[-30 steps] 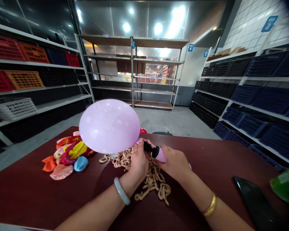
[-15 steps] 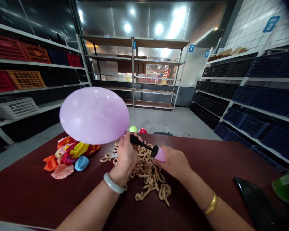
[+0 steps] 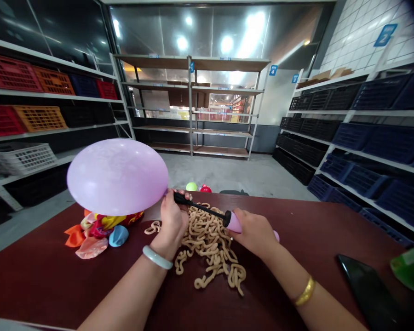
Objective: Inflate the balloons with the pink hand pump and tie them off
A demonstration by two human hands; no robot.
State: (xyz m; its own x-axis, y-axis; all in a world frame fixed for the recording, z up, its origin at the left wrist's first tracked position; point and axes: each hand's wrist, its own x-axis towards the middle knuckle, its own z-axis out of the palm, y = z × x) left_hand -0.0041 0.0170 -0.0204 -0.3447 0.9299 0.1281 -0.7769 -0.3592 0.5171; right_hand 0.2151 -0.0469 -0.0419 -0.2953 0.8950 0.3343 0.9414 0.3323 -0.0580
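Observation:
A large inflated purple balloon [image 3: 117, 177] sits on the black nozzle end of a hand pump [image 3: 207, 210]. My left hand [image 3: 174, 214] is closed around that end and the balloon's neck; its fingers partly hide the join. My right hand [image 3: 257, 232] grips the pump's pink body, with the black rod showing between the two hands. Beneath them, a heap of tan, curly, rope-like pieces [image 3: 210, 239] lies on the table. Left of my left hand, under the balloon, is a pile of uninflated balloons [image 3: 93, 239] in orange, pink, red, yellow and blue.
The dark red table [image 3: 290, 285] carries a black phone [image 3: 365, 289] and a green object [image 3: 409, 269] at its right. Beyond its far edge are a green balloon [image 3: 191, 186] and a red one [image 3: 205, 189]. Shelves with crates [image 3: 39, 118] line the sides.
My left hand has moved left with the balloon, which sits lower and further left. My right hand has shifted slightly right, and more of the pump's rod shows between the hands.

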